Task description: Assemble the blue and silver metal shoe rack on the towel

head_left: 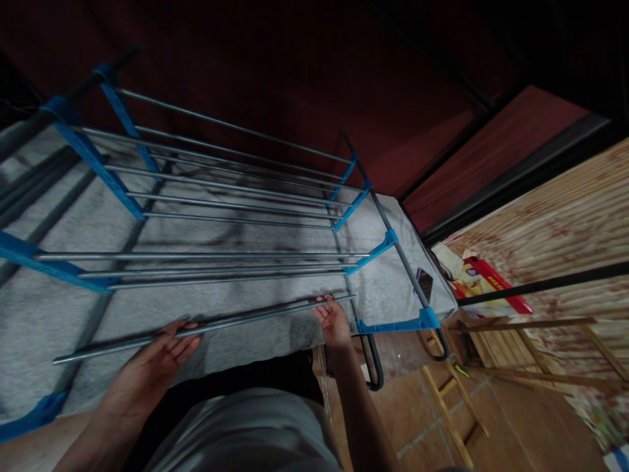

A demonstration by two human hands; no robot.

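A thin metal rod slants across in front of me, over the near side of a grey-covered surface. My left hand is closed around it toward its left end, palm partly turned up. Close to the rod's right end, the fingers of my right hand pinch it. Beyond lies a rack of dark tubes, blue plastic brackets and several fitted metal rods. The rod's right tip is near the nearest right bracket, apart from its bar. The nearest left bracket is at the lower left.
The grey cover spreads under the rack. A phone rests at its right end. Beyond that edge are a red and yellow box, a wooden frame on the tiled floor, and a yellow-handled tool. Dark red panels stand behind.
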